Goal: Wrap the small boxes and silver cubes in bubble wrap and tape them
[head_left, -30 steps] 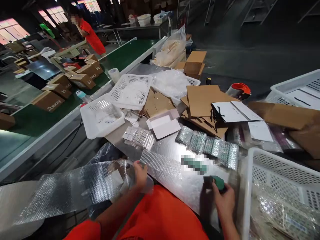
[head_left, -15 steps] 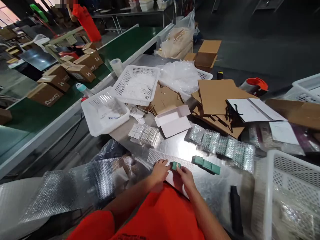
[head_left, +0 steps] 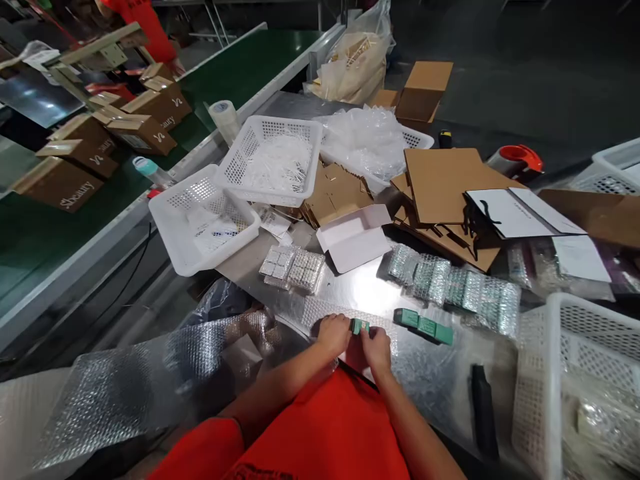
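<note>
On the metal table in front of me a small green box (head_left: 359,326) sits between my hands, over a strip of bubble wrap (head_left: 320,311). My left hand (head_left: 334,335) has its curled fingers against the box's left side. From the right, my right hand (head_left: 376,348) closes thumb and fingers at the box's near right corner. Their exact contact is partly hidden. A short row of green boxes (head_left: 424,326) lies just to the right. Farther back are bubble-wrapped green packs (head_left: 453,287) and silvery bubble-wrapped packs (head_left: 293,268).
An open white carton (head_left: 354,243) stands behind the packs. White baskets (head_left: 205,257) are at the left back, and another basket (head_left: 550,373) is at right. Flat cardboard (head_left: 445,187) is stacked behind. A bubble wrap sheet (head_left: 135,387) hangs at left, beside a conveyor (head_left: 240,73).
The view has tilted down and shifted slightly. My left hand's fingers have curled in closer to the small green box, while my right hand stays at its right side.
</note>
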{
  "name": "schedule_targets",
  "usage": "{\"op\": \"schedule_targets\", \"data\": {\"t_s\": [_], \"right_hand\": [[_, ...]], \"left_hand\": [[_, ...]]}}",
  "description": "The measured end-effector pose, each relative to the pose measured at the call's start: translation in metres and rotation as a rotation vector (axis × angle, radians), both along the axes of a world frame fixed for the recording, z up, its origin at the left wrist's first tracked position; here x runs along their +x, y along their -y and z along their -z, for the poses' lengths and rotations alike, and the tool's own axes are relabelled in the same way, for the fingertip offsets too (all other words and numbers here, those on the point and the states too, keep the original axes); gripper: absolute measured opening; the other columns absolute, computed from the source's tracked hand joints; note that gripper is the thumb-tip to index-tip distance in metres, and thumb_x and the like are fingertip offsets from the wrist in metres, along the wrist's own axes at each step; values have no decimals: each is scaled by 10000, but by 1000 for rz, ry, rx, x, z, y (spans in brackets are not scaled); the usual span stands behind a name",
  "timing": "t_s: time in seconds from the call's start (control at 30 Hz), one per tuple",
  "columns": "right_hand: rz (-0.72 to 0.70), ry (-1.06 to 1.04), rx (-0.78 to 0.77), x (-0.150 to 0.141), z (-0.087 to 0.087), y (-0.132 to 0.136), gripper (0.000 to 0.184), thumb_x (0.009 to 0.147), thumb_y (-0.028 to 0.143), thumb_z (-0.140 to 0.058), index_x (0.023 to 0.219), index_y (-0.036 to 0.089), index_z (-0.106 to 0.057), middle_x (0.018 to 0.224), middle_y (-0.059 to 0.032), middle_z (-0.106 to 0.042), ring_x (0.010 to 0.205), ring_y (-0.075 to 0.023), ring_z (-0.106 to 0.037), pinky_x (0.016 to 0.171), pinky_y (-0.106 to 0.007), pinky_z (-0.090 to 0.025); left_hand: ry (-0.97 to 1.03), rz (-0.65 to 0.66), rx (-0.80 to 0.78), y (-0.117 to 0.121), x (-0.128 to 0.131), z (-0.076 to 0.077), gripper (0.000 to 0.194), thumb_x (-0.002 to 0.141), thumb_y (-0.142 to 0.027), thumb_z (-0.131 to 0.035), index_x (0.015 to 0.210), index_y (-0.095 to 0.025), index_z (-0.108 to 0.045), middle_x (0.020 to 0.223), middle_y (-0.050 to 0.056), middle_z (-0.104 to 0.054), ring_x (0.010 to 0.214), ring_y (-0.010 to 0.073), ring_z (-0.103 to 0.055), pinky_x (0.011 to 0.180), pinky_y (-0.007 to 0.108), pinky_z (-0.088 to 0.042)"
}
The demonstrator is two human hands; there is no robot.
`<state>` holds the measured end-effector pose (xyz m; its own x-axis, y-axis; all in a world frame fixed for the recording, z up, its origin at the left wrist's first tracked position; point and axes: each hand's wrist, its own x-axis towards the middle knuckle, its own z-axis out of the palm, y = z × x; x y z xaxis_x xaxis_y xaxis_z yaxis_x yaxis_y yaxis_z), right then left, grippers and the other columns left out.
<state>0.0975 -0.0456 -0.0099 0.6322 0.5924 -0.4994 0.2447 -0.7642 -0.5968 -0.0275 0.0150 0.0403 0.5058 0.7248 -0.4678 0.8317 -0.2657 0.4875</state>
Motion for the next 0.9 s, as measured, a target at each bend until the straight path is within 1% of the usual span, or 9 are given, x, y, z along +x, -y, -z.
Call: {"op": "schedule_targets", "data": {"t_s": [0.1,0.2,0.3,0.4,0.47,0.57,0.67,0.8,0.9], "right_hand": [[18,85,-2,15,-3,8,409,779,429,-560,1042,125,-638,1029,-183,-711,1027,-293,-665,873,-352,-504],[59,212,-63,38,-6,22,431,822,346,-484,1130,80,-625,1114,-234,-682,1117,-332,-631,926,-417,-483],[80,250,-148,54,-7,29,434,832,294,-461,1144,42,-627,1116,-276,-668,1064,-361,-658,868,-455,-493],[47,240,-188,56,-4,26,441,858,361,-500,1152,59,-630,1075,-257,-687,991,-352,-689,801,-433,-505],[28,240,-211,54,-2,22,435,850,388,-542,1130,69,-638,1041,-249,-698,971,-357,-696,782,-426,-503],[9,242,-239,51,-1,19,330,828,374,-574,999,110,-676,993,-232,-710,942,-351,-700,767,-409,-496],[-5,234,-232,50,-1,22,249,843,349,-525,868,158,-681,937,-199,-717,894,-320,-699,735,-381,-485],[18,220,-173,48,-1,27,258,858,347,-461,883,185,-660,867,-151,-719,815,-276,-685,692,-350,-471],[52,192,-117,47,-2,28,245,827,355,-463,888,199,-641,835,-123,-724,787,-265,-675,682,-339,-470]], "left_hand": [[8,9,3,-4,7,-4,361,874,-136,-574,1231,-154,-627,1211,146,-625,1139,296,-604,1008,403,-472],[65,73,-40,-8,10,-5,524,827,-57,-542,1342,-155,-562,1337,145,-560,1183,278,-575,1027,373,-468],[116,111,-72,-9,10,-1,602,790,-5,-521,1379,-132,-536,1389,152,-527,1177,274,-576,1024,362,-474],[126,133,-69,-8,11,2,609,789,-158,-680,1378,-134,-525,1374,158,-526,1183,311,-571,1021,399,-477],[99,156,-80,-9,13,4,590,776,-238,-744,1330,-166,-554,1332,143,-549,1172,319,-577,1010,421,-479],[79,187,-103,-12,14,5,460,812,-192,-708,1257,-225,-594,1273,100,-589,1140,282,-600,994,394,-480],[99,198,-108,-16,12,8,435,832,-162,-675,1253,-245,-603,1268,82,-598,1135,254,-605,996,355,-474],[148,178,-115,-16,10,15,446,845,-151,-645,1279,-245,-603,1292,76,-596,1134,239,-594,996,329,-462],[203,140,-103,-14,10,22,468,836,-117,-630,1282,-258,-611,1287,62,-600,1108,225,-595,978,315,-462]]}}
